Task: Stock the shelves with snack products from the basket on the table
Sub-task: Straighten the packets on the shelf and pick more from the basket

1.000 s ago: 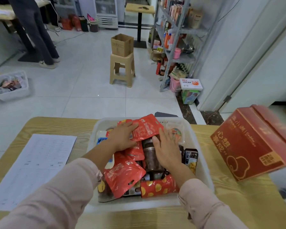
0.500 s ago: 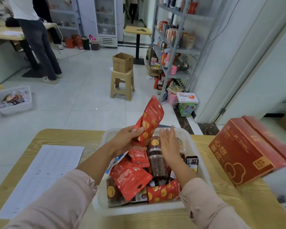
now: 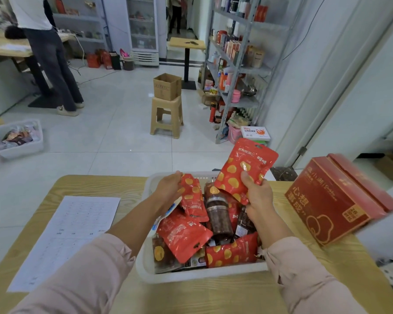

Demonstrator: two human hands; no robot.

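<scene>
Over the wooden table [image 3: 100, 184] and its white plastic basket [image 3: 202, 276], my right hand [image 3: 258, 193] pinched a red yellow-spotted pouch [image 3: 243, 168] and my left hand [image 3: 168, 189] gripped a second red pouch [image 3: 192, 198]. I judged both needed lifting clear without snagging neighbours.

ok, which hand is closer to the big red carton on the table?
Right. The right hand, gripping a red pouch, is above the basket's right side, beside the red carton. The left hand holds a second pouch over the basket's left side, farther away.
</scene>
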